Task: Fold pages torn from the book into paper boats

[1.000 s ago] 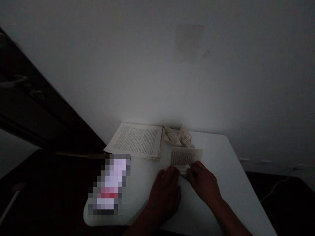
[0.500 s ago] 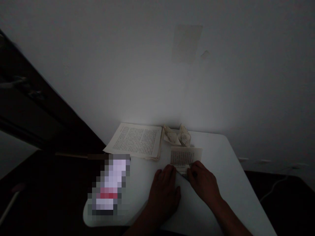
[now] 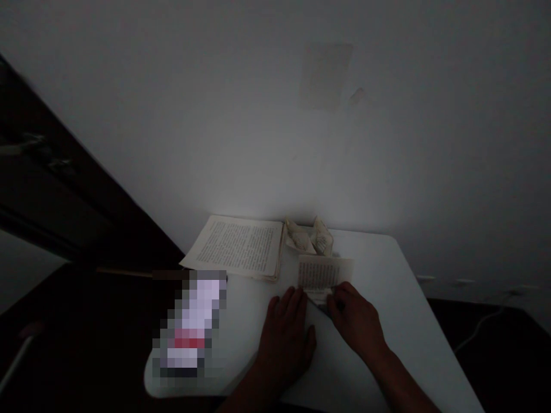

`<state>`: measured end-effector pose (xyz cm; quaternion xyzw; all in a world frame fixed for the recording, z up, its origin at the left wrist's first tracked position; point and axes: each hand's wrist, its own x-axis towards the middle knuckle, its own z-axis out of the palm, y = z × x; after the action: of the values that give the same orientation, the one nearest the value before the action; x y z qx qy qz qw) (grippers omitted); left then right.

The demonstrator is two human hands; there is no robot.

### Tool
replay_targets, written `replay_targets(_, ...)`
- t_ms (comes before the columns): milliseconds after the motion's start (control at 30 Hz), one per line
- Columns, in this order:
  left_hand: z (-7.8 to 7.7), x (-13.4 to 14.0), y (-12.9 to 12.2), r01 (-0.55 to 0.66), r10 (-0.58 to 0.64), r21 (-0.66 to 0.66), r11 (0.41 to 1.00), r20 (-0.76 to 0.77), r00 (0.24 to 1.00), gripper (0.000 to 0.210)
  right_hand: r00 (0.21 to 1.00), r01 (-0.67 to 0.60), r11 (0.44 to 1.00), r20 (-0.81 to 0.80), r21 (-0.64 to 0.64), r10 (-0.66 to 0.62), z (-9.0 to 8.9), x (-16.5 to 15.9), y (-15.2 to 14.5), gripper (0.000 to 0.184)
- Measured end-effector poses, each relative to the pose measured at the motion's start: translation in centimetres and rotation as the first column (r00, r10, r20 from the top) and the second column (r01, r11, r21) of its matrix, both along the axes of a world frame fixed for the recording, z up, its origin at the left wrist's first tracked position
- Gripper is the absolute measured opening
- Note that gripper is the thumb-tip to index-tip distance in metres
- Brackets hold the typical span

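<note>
A printed sheet of paper [image 3: 321,272] lies on the white table in front of me, its near edge folded over. My right hand [image 3: 357,315] is closed on the folded edge at the right, thumb and fingers pinched together. At the paper's near left corner, my left hand [image 3: 284,330] rests palm down with its fingers stretched out and the fingertips at the edge. Part of the fold is hidden under my right fingers. Just behind the sheet stand folded paper shapes [image 3: 310,236] with pointed tips, made from printed pages.
A stack of printed pages [image 3: 241,246] lies at the back left of the table [image 3: 241,344]. A blurred-out phone-like object [image 3: 198,321] is at the left edge. The wall [image 3: 215,115] meets the table's back, and a cable [image 3: 477,330] hangs at the right.
The fingers of my left hand have flattened out a little beside the paper. My right hand and the sheet stay almost where they were.
</note>
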<state>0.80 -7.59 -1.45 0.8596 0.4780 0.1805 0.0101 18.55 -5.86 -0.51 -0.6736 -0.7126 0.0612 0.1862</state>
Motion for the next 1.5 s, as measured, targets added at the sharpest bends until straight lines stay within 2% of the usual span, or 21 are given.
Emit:
replay_targets(800, -0.3, 0.0, 0.1, -0.032, 0.032, -0.031, 0.999, 0.016, 0.999, 0.050, 1.000, 0.007, 1.000, 0.017, -0.022, -0.006, 0.2, -0.1, -0.1, 0.027)
replay_targets(1000, 0.0, 0.0, 0.2, -0.024, 0.025, -0.035, 0.999, 0.029, 0.999, 0.050, 1.000, 0.010, 1.000, 0.013, -0.001, -0.010, 0.0, -0.1, 0.0, 0.028)
replay_targets(1200, 0.3, 0.0, 0.3, -0.021, 0.023, -0.028, 0.999, 0.044, 0.999, 0.049, 1.000, 0.018, 0.999, 0.016, -0.039, -0.017, -0.1, -0.1, -0.1, 0.028)
replay_targets(1500, 1.3, -0.1, 1.0, 0.010, -0.010, -0.099, 0.995, -0.002, 1.000, 0.049, 1.000, 0.013, 0.999, 0.013, -0.043, -0.013, 0.1, -0.1, -0.1, 0.028)
